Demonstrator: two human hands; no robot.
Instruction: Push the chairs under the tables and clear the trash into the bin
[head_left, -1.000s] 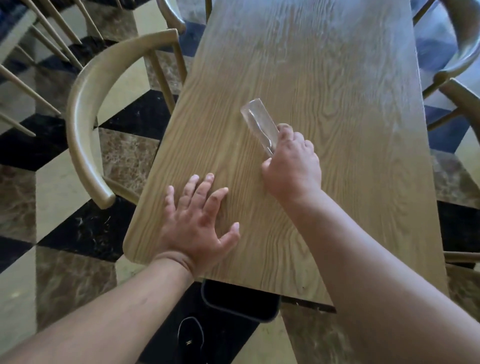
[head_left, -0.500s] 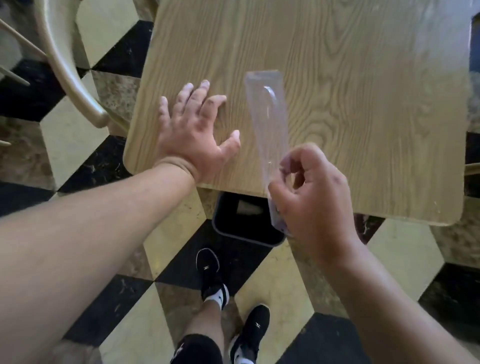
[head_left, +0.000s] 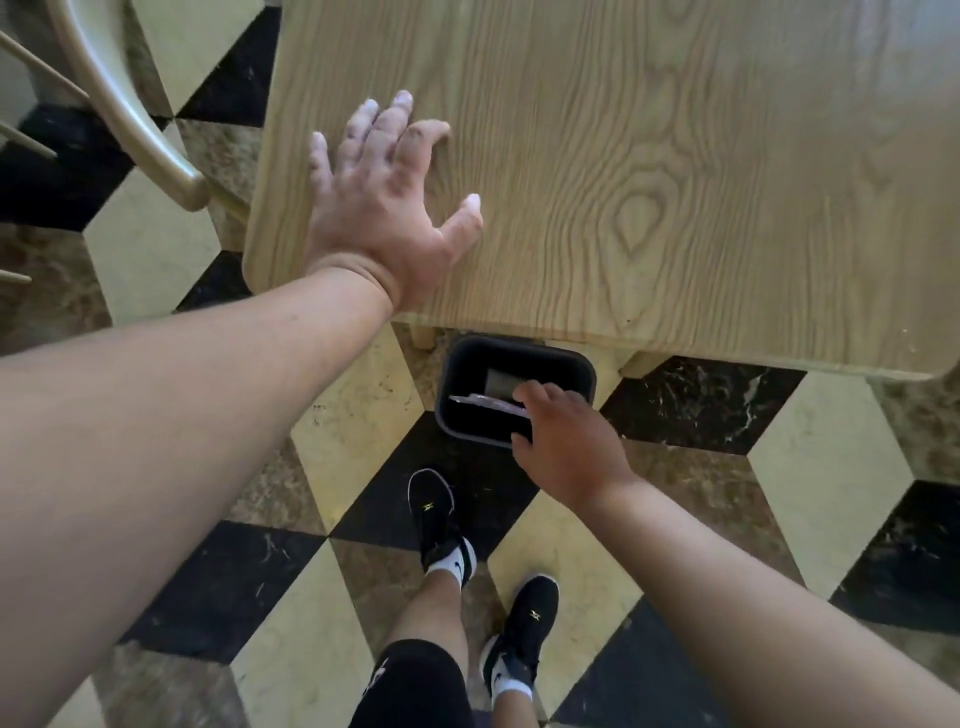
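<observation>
Right hand (head_left: 563, 441) over bin (head_left: 457, 374), wrapper (head_left: 483, 402) inside.

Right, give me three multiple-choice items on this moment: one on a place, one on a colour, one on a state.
1. Where does the bin stand?
A. On the table
B. On the floor at the table's edge
C. On the chair

2. What colour is the bin?
A. Black
B. White
C. Red

3. How is the left hand?
A. Clenched round a cup
B. Spread flat on the table
C. Inside the bin

Answers: 1 B, it sits on the tiles, partly under the tabletop. 2 A, its walls are black. 3 B, its fingers are splayed on the wood.
</observation>
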